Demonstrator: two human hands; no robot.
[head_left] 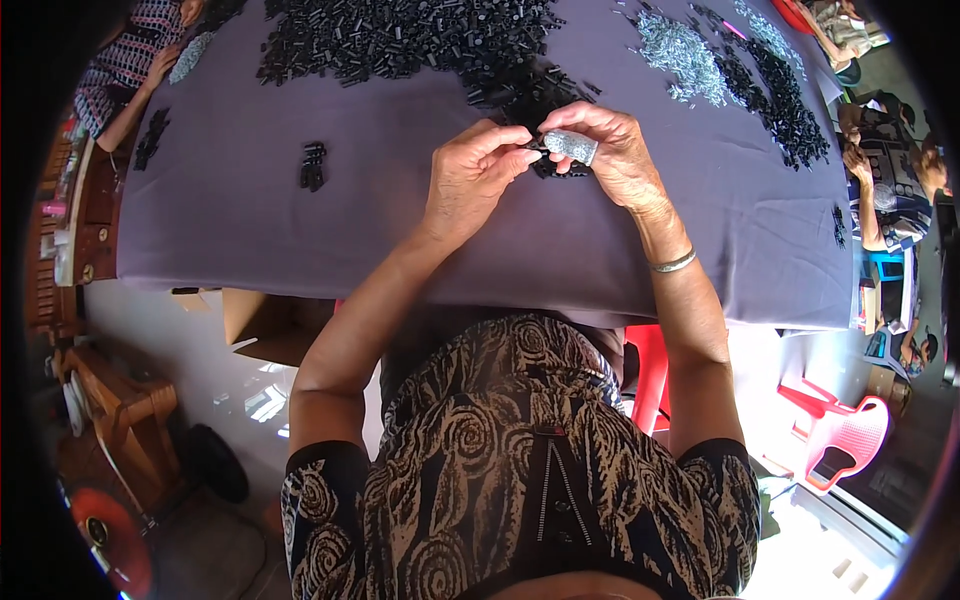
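Both my hands meet above the near side of a cloth-covered table. My left hand (472, 172) pinches thumb and finger together on a tiny dark part (537, 145), whose exact kind is too small to make out. Against it, my right hand (618, 160) is closed with a pale grey, speckled oblong piece (572, 148) lying along its fingers; whether this is held or worn cannot be told. Just beyond and below my fingertips lie loose short black tube-like pieces (520, 98). To the left sits a small separate cluster of black pieces (313, 166).
A large heap of black pieces (400, 38) covers the far middle of the purple-grey tablecloth (230, 220). Clear small parts (682, 55) are piled at far right, beside more black ones (790, 115). Other people sit along both sides. A red chair (845, 440) stands behind right.
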